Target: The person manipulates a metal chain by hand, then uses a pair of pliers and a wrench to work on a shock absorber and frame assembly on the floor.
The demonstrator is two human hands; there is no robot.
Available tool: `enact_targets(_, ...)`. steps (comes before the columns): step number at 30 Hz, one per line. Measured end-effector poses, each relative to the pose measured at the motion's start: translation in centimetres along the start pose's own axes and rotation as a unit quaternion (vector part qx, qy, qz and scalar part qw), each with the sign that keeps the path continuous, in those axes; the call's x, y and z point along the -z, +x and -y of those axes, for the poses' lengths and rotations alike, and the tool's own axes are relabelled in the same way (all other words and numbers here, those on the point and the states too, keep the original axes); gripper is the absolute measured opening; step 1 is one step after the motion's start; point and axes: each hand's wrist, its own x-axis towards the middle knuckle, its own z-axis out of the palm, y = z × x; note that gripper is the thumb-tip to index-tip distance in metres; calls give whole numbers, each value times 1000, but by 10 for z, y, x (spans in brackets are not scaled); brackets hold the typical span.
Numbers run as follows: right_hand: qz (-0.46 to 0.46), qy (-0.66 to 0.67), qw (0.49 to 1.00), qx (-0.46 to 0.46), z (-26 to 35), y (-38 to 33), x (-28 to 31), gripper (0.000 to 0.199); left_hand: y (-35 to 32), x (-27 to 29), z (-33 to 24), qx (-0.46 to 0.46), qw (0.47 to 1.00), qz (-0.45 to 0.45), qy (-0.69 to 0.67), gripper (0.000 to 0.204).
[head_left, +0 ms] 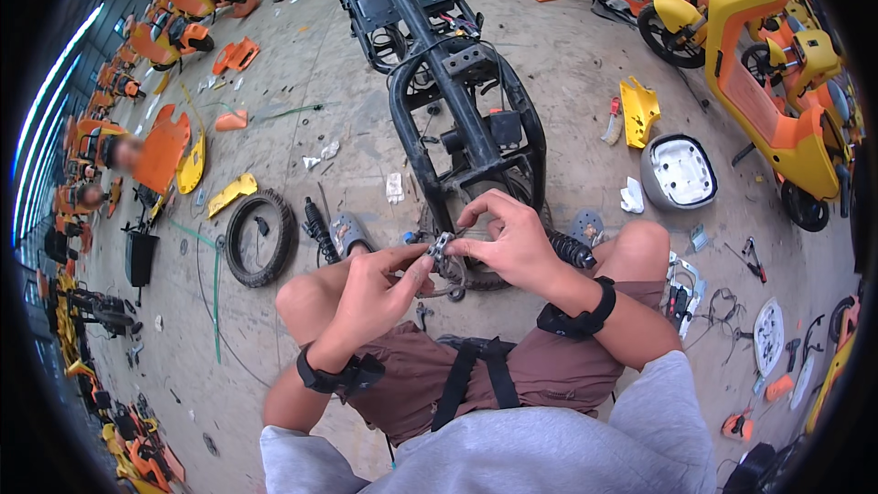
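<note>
Metal part (440, 244) sits between your knees, by the near end of the black frame (425, 23). Your left hand (377, 288) pinches it between thumb and forefinger; your right hand's (514, 242) thumb touches it, forefinger arched, grip unclear.

A black tyre (286, 227) lies left, a yellow-orange scooter (777, 128) stands right.

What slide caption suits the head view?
Left hand grips a small metal part, right hand working close against it, beside a black vehicle frame.
</note>
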Motion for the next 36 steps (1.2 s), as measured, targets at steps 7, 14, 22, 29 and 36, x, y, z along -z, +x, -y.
enact_targets(7,-11,-27,999,40,-2,-10,-11,23,7,-29,22,22,983,-102,-148,28)
enact_targets(14,-4,-24,1000,4,-13,-10,-21,22,6,-29,23,49,983,-112,-138,26)
enact_targets(22,42,51,996,-59,-6,-7,-15,24,7,-24,22,61,979,-112,-160,38)
enact_targets(29,55,100,992,-54,-7,-7,-14,19,20,-16,27,110,965,-54,-230,35)
enact_targets(36,47,60,997,27,-8,-5,-14,21,25,-11,31,118,943,-23,-310,32)
